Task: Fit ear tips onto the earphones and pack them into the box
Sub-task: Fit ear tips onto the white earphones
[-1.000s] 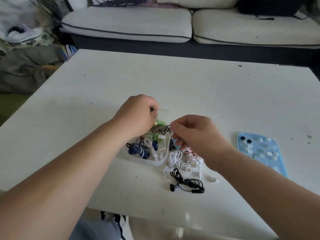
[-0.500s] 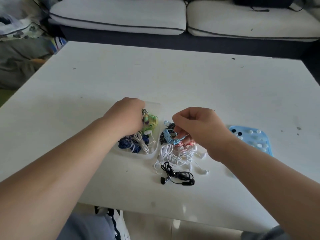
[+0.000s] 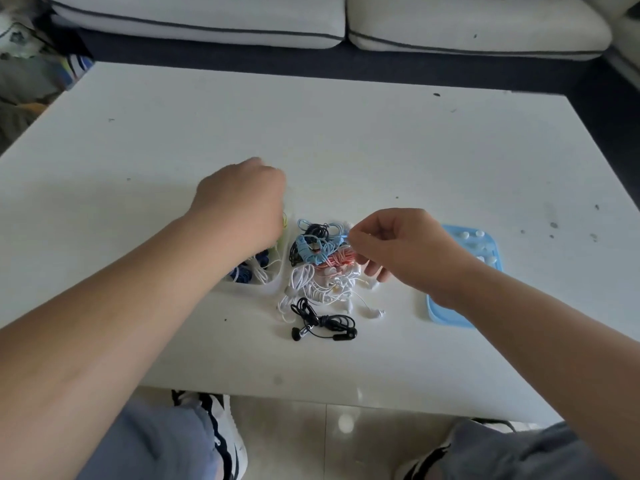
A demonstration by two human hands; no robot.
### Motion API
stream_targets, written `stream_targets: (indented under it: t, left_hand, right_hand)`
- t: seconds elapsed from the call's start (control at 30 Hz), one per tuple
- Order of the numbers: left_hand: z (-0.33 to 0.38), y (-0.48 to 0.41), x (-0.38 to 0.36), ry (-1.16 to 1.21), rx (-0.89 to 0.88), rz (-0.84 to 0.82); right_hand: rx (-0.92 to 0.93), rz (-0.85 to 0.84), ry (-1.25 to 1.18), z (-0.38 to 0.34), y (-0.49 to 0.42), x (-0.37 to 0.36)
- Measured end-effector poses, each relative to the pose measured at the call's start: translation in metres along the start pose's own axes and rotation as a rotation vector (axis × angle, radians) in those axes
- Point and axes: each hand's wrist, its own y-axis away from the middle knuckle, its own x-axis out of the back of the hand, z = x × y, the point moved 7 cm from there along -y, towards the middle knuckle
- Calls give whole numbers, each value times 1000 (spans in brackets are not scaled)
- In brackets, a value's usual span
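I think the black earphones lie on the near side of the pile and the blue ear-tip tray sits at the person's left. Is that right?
Not quite. The head view shows the blue ear-tip tray at the person's right, partly under the right forearm. The black earphones do lie on the near side of the pile.

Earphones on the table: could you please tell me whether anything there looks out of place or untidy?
Yes. A tangled pile of earphones lies on the table beside the box rather than in it, cables intertwined; the black earphones sit loose at its near edge.
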Motion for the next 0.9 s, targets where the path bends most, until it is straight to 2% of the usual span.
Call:
stream_targets:
  t: [0.07, 0.13, 0.2, 0.33, 0.4, 0.57, 0.7, 0.9]
  left_hand:
    - [31, 6, 1, 237, -179, 12]
    - [66, 16, -6, 378, -328, -124]
    - [88, 23, -21, 323, -387, -270]
    - [96, 17, -35, 161, -369, -341]
    - [94, 13, -31, 129, -330, -359]
    - [84, 28, -36, -43, -330, -529]
    - [79, 38, -45, -123, -336, -438]
    - [80, 47, -55, -155, -441, -277]
  right_hand:
    - [-14, -15, 55, 8, 1, 1]
    - [-34, -15, 134, 16, 0, 4]
    - [-38, -21, 269, 21, -1, 8]
    - [-28, -152, 576, 28, 10, 4]
    - [8, -175, 596, 27, 14, -4]
    - [80, -234, 579, 22, 13, -20]
    - [71, -287, 583, 17, 10, -26]
    - [54, -316, 613, 16, 11, -28]
